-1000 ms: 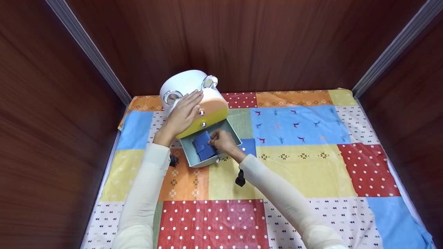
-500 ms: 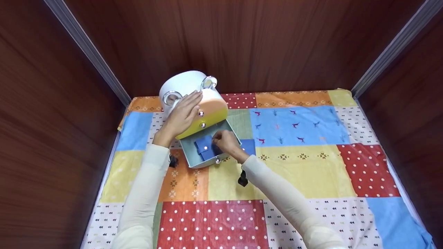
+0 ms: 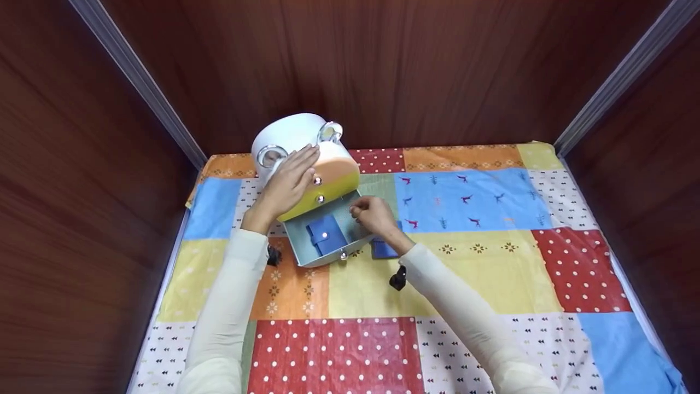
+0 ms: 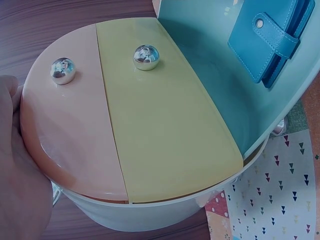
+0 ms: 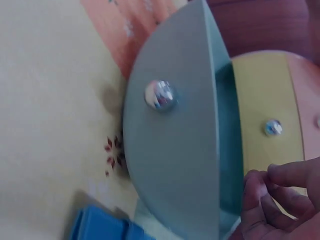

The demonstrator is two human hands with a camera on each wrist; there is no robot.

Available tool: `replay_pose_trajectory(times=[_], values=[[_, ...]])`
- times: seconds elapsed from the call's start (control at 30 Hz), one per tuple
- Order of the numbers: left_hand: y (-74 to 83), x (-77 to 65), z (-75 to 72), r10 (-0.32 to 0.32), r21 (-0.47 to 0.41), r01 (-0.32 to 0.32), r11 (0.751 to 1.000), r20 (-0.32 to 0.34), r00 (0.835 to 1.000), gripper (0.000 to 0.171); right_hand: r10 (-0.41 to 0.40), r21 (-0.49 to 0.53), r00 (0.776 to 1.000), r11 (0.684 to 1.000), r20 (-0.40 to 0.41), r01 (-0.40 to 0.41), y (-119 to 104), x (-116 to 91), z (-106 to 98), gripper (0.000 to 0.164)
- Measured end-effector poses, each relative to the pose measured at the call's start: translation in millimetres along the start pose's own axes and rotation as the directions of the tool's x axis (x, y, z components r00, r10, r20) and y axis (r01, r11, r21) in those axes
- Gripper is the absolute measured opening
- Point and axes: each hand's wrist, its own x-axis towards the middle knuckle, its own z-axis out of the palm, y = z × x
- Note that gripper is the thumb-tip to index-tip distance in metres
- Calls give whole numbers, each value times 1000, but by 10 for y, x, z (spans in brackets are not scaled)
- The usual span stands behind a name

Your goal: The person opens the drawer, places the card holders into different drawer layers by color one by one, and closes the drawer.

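A small blue wallet (image 3: 326, 234) with a snap strap lies in the pulled-out, pale blue-green bottom drawer (image 3: 296, 241). The left wrist view shows the wallet's (image 4: 265, 37) stitched edge and metal snap. My left hand (image 3: 284, 187) rests on the rounded white box (image 3: 295, 128), fingers straight along its upper front edge. Over the drawer's right side hovers my right hand (image 3: 376, 216). Its fingers are curled, thumb against fingertips (image 5: 257, 182), and nothing shows between them. A second blue wallet (image 3: 384, 249) lies on the cloth beside the drawer, partly hidden by my right arm.
The box has peach and yellow drawer fronts (image 3: 336, 189) with shiny round knobs, and two silver rings (image 3: 272, 156) on top. A patchwork-print cloth (image 3: 470, 273) covers the table. Dark wood panels (image 3: 383, 71) enclose the back and sides.
My right hand has let go of the wallet, which now lies flatter in the drawer. That hand has moved right and slightly back. My left hand has stayed in place.
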Motion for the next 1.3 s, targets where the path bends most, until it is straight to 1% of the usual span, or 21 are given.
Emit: replay_pose_trajectory(times=[0.07,0.23,0.43,0.53,0.7,0.9,1.13,1.3], values=[[0,-4,-1,-5,-2,5,1000,1,1000,52,1,5,1000,1000,-16,-1,27,0,-83,14],[3,-7,-11,-8,0,8,1000,-3,1000,52,-23,-25,997,999,-71,21,139,-2,-261,15],[5,-24,-18,-26,1,26,1000,-4,1000,52,17,48,998,999,-63,-14,276,-38,-401,16],[5,-24,-16,-26,1,26,1000,-2,1000,52,31,41,997,999,-72,-28,359,-58,-457,15],[8,-29,-16,-27,3,27,1000,-6,1000,52,45,24,996,999,-83,-43,508,-83,-538,15],[18,-28,-11,-27,3,27,1000,1,1000,52,105,27,991,994,-89,-103,670,-131,-616,16],[22,-18,-2,-21,5,21,1000,0,1000,52,167,-17,981,985,-95,-169,824,-187,-662,17],[23,-18,4,-21,5,21,1000,1,1000,52,200,-23,977,979,-77,-203,923,-198,-677,18]])
